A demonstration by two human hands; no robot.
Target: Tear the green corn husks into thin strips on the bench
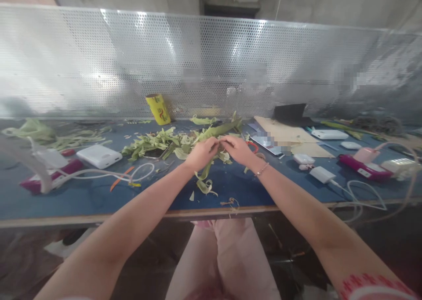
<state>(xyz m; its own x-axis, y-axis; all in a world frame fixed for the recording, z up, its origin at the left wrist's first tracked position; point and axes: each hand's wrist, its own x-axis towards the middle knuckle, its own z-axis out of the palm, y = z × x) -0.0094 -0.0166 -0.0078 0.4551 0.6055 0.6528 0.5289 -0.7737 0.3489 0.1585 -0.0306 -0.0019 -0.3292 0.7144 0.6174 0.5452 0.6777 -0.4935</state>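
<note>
My left hand (pixel 205 151) and my right hand (pixel 238 149) meet above the middle of the blue table, fingers closed in a pinch and nearly touching. Between them they seem to grip a green leaf strip (pixel 205 171), which hangs down below my left hand; its upper part is hidden by the fingers. Just behind both hands lies a long broad green leaf (pixel 224 128). To the left spreads a heap of cut pale-green leaf pieces (pixel 150 142). Curled peelings (pixel 206 186) rest on the table nearer to me.
A yellow cardboard tube (pixel 158 109) leans near the perforated metal screen (pixel 132 58). White power banks (pixel 99 155), purple power strips (pixel 364 167) and loose cables flank both arms. At right lie a phone (pixel 267 144) and cardboard (pixel 286 131). The table edge (pixel 217 213) runs close to my lap.
</note>
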